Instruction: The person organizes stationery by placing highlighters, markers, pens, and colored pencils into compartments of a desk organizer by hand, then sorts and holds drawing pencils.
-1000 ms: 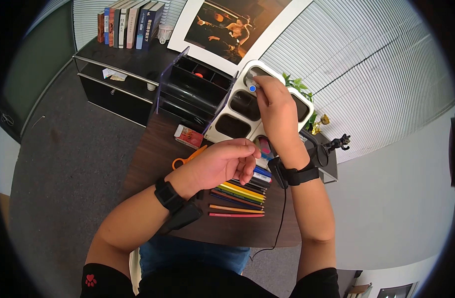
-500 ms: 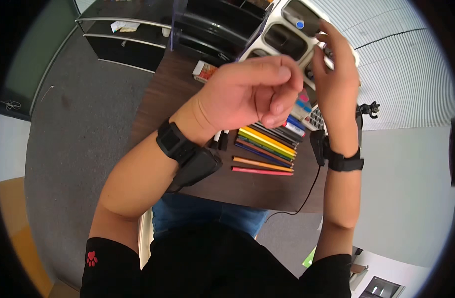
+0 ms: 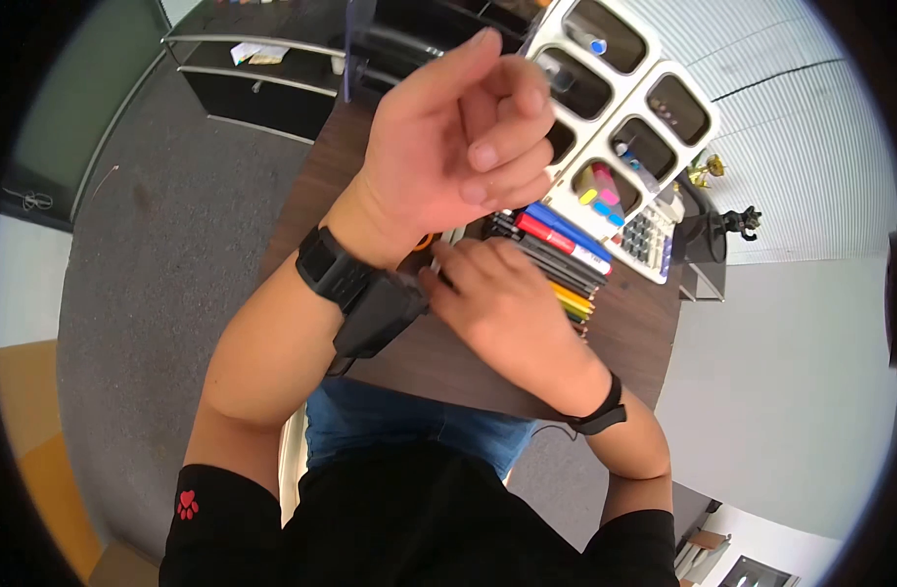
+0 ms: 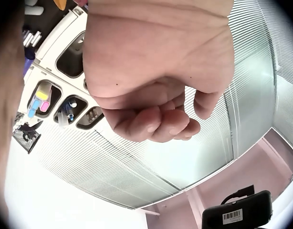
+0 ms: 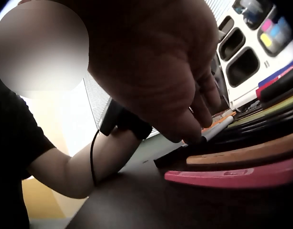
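My left hand (image 3: 458, 147) hangs in the air with the palm turned up and the fingers loosely curled; it holds nothing. Below it, my right hand (image 3: 512, 303) reaches across the row of pens and pencils. In the right wrist view its thumb and fingertips are right at a white marker (image 5: 218, 128) with a dark end, with a gap between thumb and fingers. A pink pencil (image 5: 232, 176) and an orange pencil (image 5: 242, 150) lie nearer the camera. Beyond the hand are a red marker (image 3: 556, 235), a blue marker (image 3: 569, 224) and yellow pencils (image 3: 573, 298).
A white organizer (image 3: 620, 103) with several compartments stands at the back; highlighters (image 3: 603, 191) and a blue-ended marker (image 3: 597, 46) lie in it. Beside it is a white calculator (image 3: 644, 240). Orange scissors (image 3: 425, 242) show partly behind the left wrist. A dark cat figurine (image 3: 742, 223) stands at the right.
My right hand has left the organizer, where the blue-ended marker now lies, and come down left to the pens. My left hand has risen in view. The head view has tilted downward.
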`<state>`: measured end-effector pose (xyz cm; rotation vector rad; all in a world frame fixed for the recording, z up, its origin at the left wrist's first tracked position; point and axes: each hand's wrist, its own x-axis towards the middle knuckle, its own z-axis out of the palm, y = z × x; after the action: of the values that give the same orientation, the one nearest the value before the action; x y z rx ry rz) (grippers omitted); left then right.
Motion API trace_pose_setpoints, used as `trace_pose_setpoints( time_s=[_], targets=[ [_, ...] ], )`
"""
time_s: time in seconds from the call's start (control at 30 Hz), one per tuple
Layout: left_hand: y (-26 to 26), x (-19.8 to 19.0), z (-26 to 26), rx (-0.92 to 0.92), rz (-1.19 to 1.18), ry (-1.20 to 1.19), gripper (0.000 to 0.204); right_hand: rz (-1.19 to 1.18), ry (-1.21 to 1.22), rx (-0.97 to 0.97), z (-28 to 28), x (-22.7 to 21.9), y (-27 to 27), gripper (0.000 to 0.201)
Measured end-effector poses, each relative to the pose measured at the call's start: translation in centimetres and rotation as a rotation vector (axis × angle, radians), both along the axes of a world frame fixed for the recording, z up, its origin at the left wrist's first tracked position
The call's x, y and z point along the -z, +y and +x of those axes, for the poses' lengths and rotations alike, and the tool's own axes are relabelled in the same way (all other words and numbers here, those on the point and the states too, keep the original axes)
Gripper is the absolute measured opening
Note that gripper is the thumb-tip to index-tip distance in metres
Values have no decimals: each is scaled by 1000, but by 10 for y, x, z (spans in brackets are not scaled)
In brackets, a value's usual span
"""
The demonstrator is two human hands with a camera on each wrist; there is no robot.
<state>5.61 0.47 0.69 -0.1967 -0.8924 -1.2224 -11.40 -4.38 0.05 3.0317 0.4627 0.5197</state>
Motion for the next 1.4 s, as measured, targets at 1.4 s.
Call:
trace_pose_setpoints(
  time_s=[1.4],
  targets=[
    [2,0,-13,-62,192,119,33,572,-374,528,67,-94,-115,25]
  ],
)
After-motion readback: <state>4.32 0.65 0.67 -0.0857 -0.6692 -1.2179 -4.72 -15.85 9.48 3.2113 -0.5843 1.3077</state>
